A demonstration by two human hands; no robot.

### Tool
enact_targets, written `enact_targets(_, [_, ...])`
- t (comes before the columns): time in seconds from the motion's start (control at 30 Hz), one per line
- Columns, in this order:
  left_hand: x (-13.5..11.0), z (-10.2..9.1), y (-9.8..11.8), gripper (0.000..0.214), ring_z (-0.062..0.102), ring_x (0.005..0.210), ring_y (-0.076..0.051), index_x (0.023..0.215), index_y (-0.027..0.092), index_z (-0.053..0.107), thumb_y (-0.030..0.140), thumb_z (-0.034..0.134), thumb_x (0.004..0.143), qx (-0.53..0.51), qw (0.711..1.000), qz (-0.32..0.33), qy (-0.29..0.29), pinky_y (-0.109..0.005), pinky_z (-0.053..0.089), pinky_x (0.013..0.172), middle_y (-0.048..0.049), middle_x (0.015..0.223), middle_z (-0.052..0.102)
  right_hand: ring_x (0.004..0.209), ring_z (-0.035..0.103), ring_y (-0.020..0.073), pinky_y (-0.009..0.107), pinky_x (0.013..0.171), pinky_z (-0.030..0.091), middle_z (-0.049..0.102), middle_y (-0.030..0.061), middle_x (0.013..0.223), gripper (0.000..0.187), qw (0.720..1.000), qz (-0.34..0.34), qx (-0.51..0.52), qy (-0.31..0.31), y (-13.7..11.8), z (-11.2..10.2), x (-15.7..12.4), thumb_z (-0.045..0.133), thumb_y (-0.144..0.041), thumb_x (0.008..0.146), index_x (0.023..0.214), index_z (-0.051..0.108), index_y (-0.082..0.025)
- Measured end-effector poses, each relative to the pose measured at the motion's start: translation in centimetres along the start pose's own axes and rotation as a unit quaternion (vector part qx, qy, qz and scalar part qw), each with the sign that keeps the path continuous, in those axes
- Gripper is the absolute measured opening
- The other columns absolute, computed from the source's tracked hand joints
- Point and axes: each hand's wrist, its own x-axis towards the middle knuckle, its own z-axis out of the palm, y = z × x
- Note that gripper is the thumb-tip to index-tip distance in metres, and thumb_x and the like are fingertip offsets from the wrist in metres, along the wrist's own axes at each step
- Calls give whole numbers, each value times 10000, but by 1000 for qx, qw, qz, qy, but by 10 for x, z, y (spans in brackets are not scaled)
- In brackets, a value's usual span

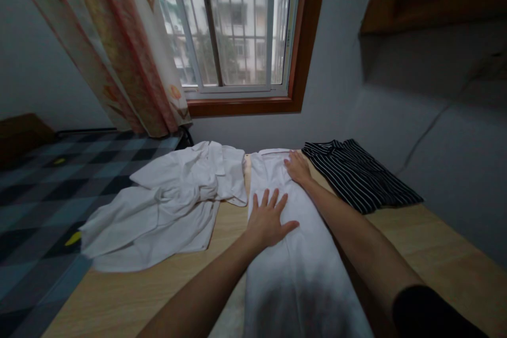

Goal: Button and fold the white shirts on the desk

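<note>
A white garment (301, 259), folded into a long narrow strip, lies on the wooden table (428, 243) running away from me. My left hand (269, 219) rests flat on its middle with the fingers spread. My right hand (298, 167) lies flat on the far end of the strip, near its collar edge, fingers stretched out. Neither hand grips anything.
A crumpled white shirt (170, 203) lies to the left of the strip. A black shirt with white stripes (358, 174) lies at the far right. Beyond are a grey wall, a window (237, 26) and a flowered curtain (114, 42). A checked bedcover (43, 190) is on the left.
</note>
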Motion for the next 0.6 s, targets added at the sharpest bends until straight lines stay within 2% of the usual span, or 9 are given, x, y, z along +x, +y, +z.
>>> enact_targets(0.07, [1,1,0,863,121,1460,-369,1526,278,238,793,232,833,1,1000,0,3,-645,80,1135,-72,1595,197,1452,196,218,386,1165,169,265,133,1566,590,999,-13,19,37,3,-6,-13,234,-376,987,1500,271,-87])
enact_targets(0.13, [1,1,0,859,120,1461,-367,1526,281,236,792,225,835,2,1000,1,4,-645,81,1134,-68,1595,195,1455,190,220,384,1169,166,273,149,1560,582,998,-42,18,31,7,-11,-32,252,-348,979,1482,307,-60])
enact_targets(0.23, [2,1,1,893,112,1462,-364,1537,230,201,786,229,839,9,1000,-2,3,-638,83,1138,-84,1597,179,1453,202,236,408,1168,175,275,136,1561,561,987,-153,-4,-46,12,-17,-65,269,-352,978,1464,360,-86])
enact_targets(0.3, [2,1,2,931,108,1464,-358,1539,168,182,780,245,841,17,1000,-8,0,-620,88,1146,-110,1595,169,1450,216,242,435,1160,192,268,113,1567,561,972,-210,-24,-105,14,-19,-82,257,-374,986,1482,335,-124])
enact_targets(0.37, [3,1,2,964,107,1464,-355,1531,120,199,783,261,834,25,1000,-16,-2,-602,94,1152,-136,1591,163,1451,213,256,475,1154,191,247,108,1573,577,969,-198,-51,-137,14,-22,-88,245,-399,992,1507,278,-140])
enact_targets(0.5, [5,1,3,998,131,1457,-374,1504,96,275,811,277,808,31,999,-26,2,-599,109,1147,-175,1583,169,1457,185,276,510,1154,165,208,113,1583,595,982,-107,-78,-134,9,-30,-85,236,-419,1000,1517,238,-125])
enact_targets(0.6, [8,1,3,975,163,1446,-388,1488,103,313,801,319,807,18,1000,-17,14,-611,121,1139,-186,1575,198,1449,211,267,469,1163,164,246,128,1571,579,984,-109,-71,-120,7,-36,-96,247,-396,1005,1501,278,-99])
